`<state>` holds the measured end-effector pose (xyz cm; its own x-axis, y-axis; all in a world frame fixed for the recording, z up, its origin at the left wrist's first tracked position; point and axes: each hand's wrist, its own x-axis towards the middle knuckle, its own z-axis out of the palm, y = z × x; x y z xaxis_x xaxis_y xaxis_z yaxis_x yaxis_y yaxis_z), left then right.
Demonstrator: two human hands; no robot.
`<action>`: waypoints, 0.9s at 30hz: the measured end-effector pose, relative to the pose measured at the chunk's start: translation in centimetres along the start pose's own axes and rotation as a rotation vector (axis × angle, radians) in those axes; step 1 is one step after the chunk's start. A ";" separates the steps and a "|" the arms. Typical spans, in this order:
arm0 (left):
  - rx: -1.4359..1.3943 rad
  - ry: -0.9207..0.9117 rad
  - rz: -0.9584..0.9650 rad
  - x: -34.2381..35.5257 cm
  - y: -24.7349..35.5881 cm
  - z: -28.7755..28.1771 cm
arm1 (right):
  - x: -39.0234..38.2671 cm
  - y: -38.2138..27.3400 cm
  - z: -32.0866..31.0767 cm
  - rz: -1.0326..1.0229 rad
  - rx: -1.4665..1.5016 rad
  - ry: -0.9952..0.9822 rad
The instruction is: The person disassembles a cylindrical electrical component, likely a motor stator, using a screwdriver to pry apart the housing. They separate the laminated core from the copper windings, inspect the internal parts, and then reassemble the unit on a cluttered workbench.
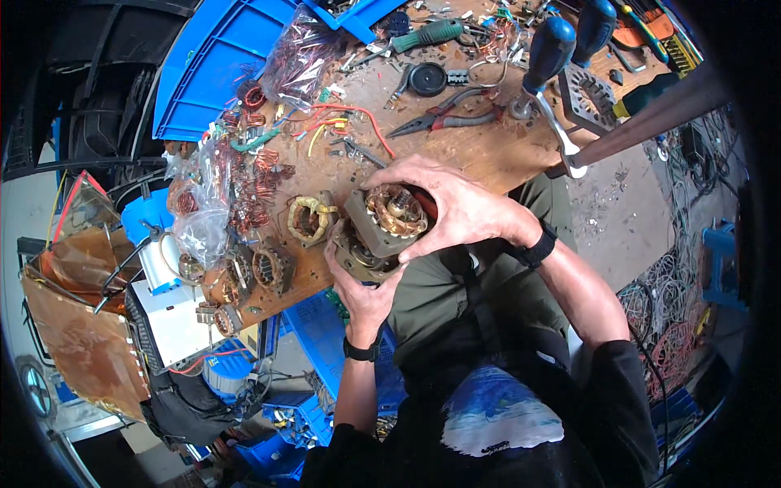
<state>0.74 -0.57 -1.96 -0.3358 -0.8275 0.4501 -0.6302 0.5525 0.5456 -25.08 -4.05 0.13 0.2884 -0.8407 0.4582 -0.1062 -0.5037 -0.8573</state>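
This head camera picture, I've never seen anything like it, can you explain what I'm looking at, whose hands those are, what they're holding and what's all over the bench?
There is no machine here: a person wears a wide fisheye camera on the head, looking down, so straight edges bend near the rim. The two forearms coming up from below are the wearer's own. The left hand supports a small electric motor stator with copper windings from underneath, and the right hand grips it from above. It is held at the edge of a cluttered wooden workbench. On the bench lie a second wound stator, loose copper wire coils, red-handled pliers, blue-handled screwdrivers, a green-handled tool and coloured wires. Blue plastic crates sit beyond.
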 end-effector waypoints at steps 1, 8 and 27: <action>-0.011 -0.007 -0.009 0.2 0.1 0.0 | 0.1 0.1 0.0 0.003 0.008 -0.005; -0.063 -0.026 -0.049 0.4 -0.2 -0.3 | 0.3 0.1 -0.2 0.023 0.007 -0.015; -0.117 -0.055 -0.075 0.4 -0.4 -0.4 | 0.7 -0.9 -0.1 0.175 -0.062 -0.058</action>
<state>1.12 -1.07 -1.72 -0.3306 -0.8693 0.3676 -0.5697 0.4943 0.6566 -24.91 -4.21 1.29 0.3142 -0.9046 0.2879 -0.2172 -0.3637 -0.9058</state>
